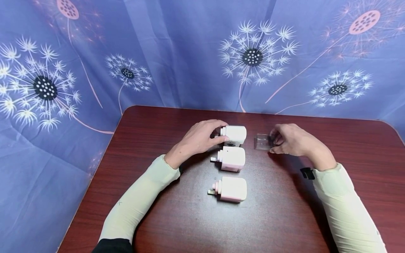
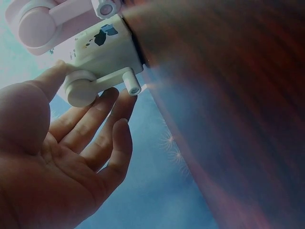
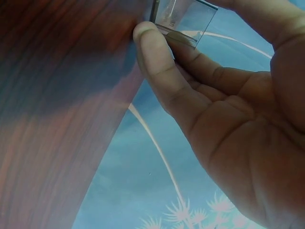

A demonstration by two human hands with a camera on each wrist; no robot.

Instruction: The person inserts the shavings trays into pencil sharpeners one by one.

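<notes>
Three pale crank pencil sharpeners stand in a row on the table. My left hand (image 1: 202, 136) grips the farthest sharpener (image 1: 236, 133) at its crank end, thumb on the near side and fingers on the far side. In the left wrist view, this sharpener (image 2: 107, 52) shows a dark and blue printed picture and a crank arm (image 2: 112, 81) with a small knob. To the right, my right hand (image 1: 292, 140) holds a clear plastic drawer (image 1: 262, 142) between thumb and fingers, apart from the sharpener. The right wrist view shows part of the see-through drawer (image 3: 190, 19) beyond the thumb.
The middle sharpener (image 1: 233, 159) stands just in front of the gripped one, and the nearest sharpener (image 1: 233, 189) is closer to me. All lie on a dark red wooden table (image 1: 177, 218). Behind its far edge hangs a blue curtain (image 1: 190, 52) with dandelion prints.
</notes>
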